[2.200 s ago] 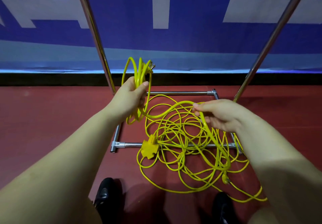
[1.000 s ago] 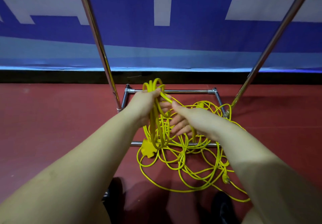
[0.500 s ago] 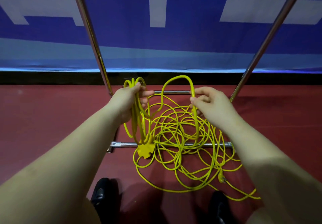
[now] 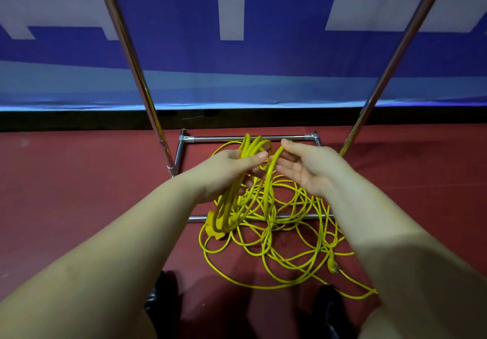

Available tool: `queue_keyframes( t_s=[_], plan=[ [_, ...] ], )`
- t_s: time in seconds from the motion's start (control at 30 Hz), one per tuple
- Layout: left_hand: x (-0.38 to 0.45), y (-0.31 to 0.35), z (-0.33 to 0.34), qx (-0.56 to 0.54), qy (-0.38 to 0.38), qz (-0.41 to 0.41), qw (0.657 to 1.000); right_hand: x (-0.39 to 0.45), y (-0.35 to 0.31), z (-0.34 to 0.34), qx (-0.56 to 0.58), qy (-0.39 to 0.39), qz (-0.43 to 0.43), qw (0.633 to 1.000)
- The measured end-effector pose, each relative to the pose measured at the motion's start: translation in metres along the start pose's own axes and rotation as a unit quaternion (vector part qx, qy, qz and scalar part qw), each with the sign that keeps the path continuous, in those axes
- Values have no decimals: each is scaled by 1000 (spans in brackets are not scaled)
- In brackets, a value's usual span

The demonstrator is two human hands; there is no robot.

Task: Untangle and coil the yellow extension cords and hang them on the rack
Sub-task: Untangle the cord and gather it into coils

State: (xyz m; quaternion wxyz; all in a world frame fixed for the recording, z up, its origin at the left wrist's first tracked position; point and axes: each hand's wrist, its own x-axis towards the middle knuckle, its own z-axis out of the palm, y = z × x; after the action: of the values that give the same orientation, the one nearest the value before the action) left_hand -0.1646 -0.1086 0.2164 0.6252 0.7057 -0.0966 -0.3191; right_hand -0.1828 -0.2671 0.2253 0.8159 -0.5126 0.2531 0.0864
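Observation:
My left hand (image 4: pixel 226 170) grips a bundle of yellow cord loops (image 4: pixel 229 207) that hangs down from it; the tops of the loops stick up above my thumb. My right hand (image 4: pixel 308 167) is just to the right, palm toward the left hand, with a single strand of cord (image 4: pixel 270 180) running over its fingertips toward the bundle. A tangled heap of yellow cord (image 4: pixel 284 236) lies on the floor across the rack's base. A yellow socket block (image 4: pixel 212 229) sits at the heap's left and a plug (image 4: pixel 333 266) at its right.
The chrome rack (image 4: pixel 250 138) stands in front of me, its left upright (image 4: pixel 137 75) and right upright (image 4: pixel 390 72) rising out of view. A blue and white banner (image 4: pixel 237 48) backs it. The floor (image 4: pixel 79 180) is dark red. My black shoes (image 4: pixel 158 294) show at the bottom.
My right hand has carried a strand of cord leftward to the bundle in my left hand, and its fingers have loosened. My left hand keeps its hold on the coils.

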Motion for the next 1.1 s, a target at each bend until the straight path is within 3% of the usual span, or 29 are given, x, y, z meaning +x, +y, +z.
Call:
queue_keyframes(
  t_s=[0.17, 0.27, 0.33, 0.4, 0.47, 0.53, 0.63, 0.73, 1.1],
  plan=[
    [4, -3, 4, 53, -27, 20, 998, 2, -1, 2, 11, 9, -1, 1000],
    [9, -4, -1, 12, 26, 21, 999, 2, -2, -1, -163, -6, -33, 986],
    [12, -2, -6, -60, 69, 22, 996, 0, 1, -4, -352, -27, -52, 934],
    [16, 1, -13, -149, 103, 19, 983, -3, 9, -5, -506, -85, -66, 856],
    [18, 3, -22, -224, 114, 13, 968, -3, 18, -5, -573, -151, -83, 801],
    [18, 4, -28, -256, 116, 8, 960, -1, 22, -5, -579, -186, -96, 788],
    [16, 4, -31, -234, 125, 10, 964, -3, 20, -3, -554, -198, -127, 799],
    [16, 2, -35, -208, 154, 16, 966, -7, 13, -3, -484, -184, -166, 839],
    [13, 2, -24, -344, 128, -4, 930, -5, 13, 3, -406, -128, -177, 887]
  ],
)
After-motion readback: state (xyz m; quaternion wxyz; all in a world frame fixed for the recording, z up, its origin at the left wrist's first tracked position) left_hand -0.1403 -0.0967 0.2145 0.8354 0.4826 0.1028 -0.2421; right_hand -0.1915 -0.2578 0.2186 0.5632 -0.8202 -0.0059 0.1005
